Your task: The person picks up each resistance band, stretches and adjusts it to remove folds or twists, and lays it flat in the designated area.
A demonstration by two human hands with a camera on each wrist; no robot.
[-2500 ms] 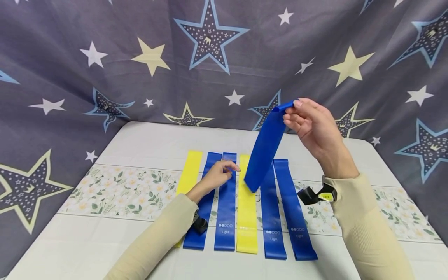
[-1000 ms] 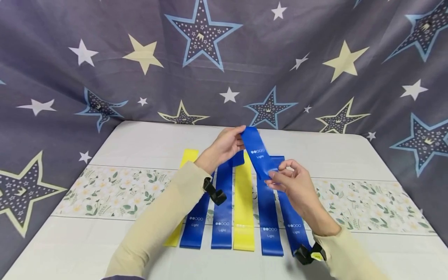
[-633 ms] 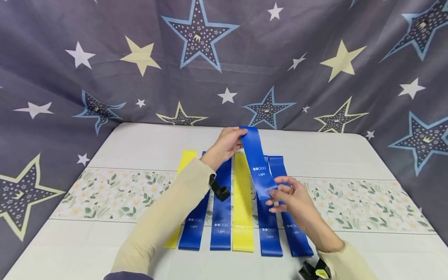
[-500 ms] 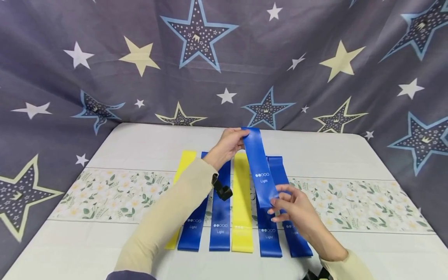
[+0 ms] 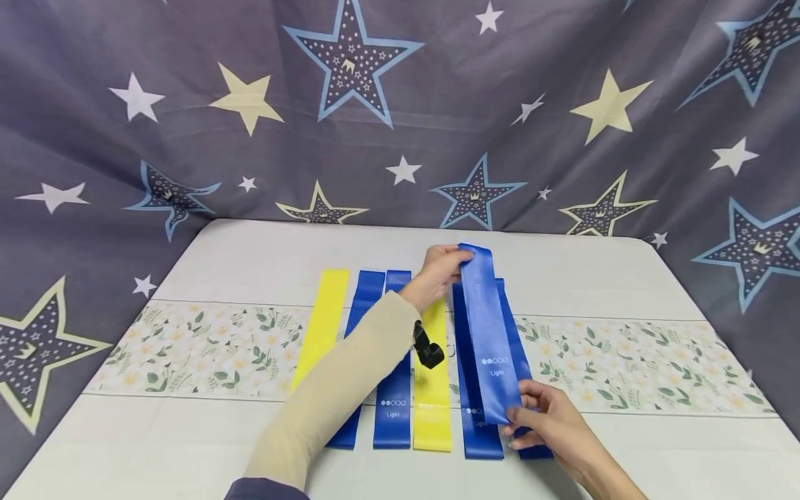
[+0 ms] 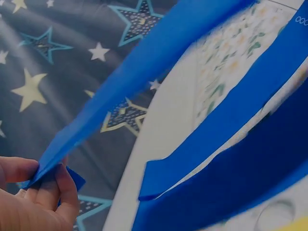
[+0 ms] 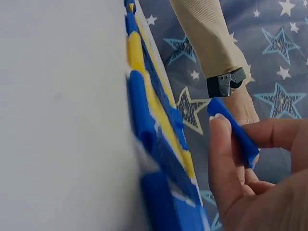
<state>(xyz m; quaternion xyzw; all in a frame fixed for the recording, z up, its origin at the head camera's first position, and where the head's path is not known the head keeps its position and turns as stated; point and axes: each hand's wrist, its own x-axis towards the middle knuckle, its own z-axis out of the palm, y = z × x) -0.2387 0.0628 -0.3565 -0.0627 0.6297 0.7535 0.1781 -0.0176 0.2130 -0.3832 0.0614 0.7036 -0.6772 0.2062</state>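
A blue resistance band (image 5: pixel 489 312) printed "Light" is drawn out lengthwise between both hands, over two other blue bands. My left hand (image 5: pixel 440 271) pinches its far end between thumb and fingers, as the left wrist view also shows. With thumb and fingertips, my right hand (image 5: pixel 550 423) grips the near end, low over the table. Beneath it lie a blue band (image 5: pixel 482 448) and, farther right, another blue band (image 5: pixel 511 326), both partly covered. Left of these are a yellow band (image 5: pixel 432 410) and a blue band (image 5: pixel 392 389), each partly behind the left arm.
Farther left lie one more blue band (image 5: pixel 370 285) and a yellow band (image 5: pixel 325 312), also crossed by the left sleeve. The bands rest side by side on a white tablecloth (image 5: pixel 262 243) with a floral strip (image 5: pixel 219 347). A star-patterned curtain (image 5: pixel 400 83) hangs behind.
First raised in the right hand alone, the blue band was then taken by the left hand too. The right hand slid down to its near end, and both hands moved right and toward the table.
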